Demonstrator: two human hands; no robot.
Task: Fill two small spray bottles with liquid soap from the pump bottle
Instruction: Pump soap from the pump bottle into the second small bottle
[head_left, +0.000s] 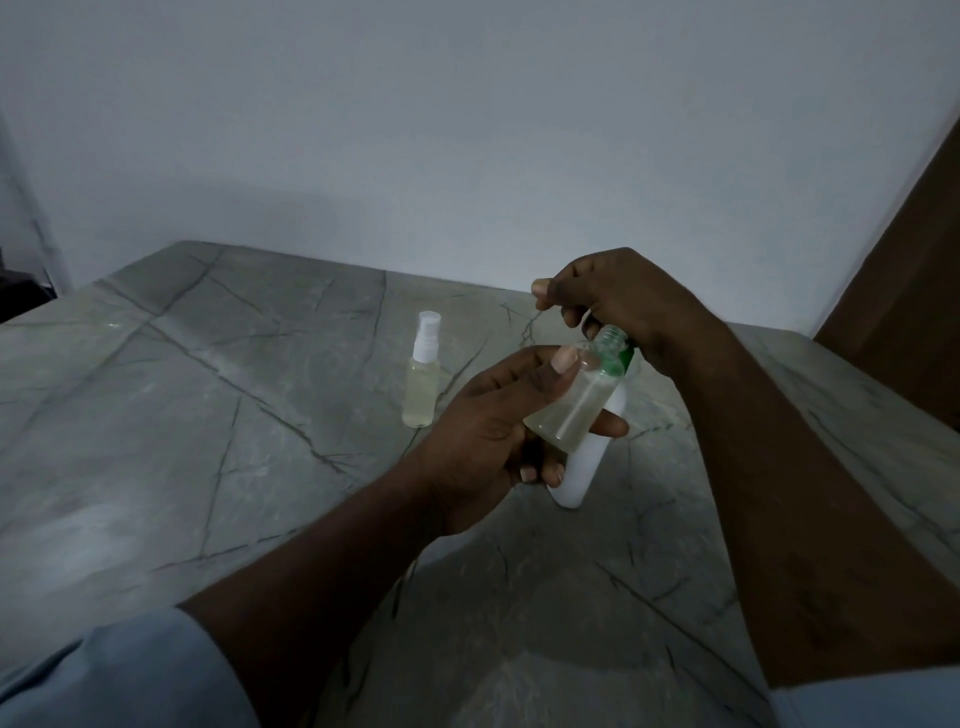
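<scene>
Gripping the spray bottle (567, 406) tilted to catch soap, your left hand (491, 439) meets the pump bottle (583, 475) your right hand (636, 301) clasps.

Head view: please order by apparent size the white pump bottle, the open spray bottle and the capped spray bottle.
1. The white pump bottle: largest, though partly hidden.
2-3. The open spray bottle and the capped spray bottle: they look alike; the open one is nearer the camera, so no ranking.

No legible txt, labels, brands or nos. anywhere in view.
</scene>
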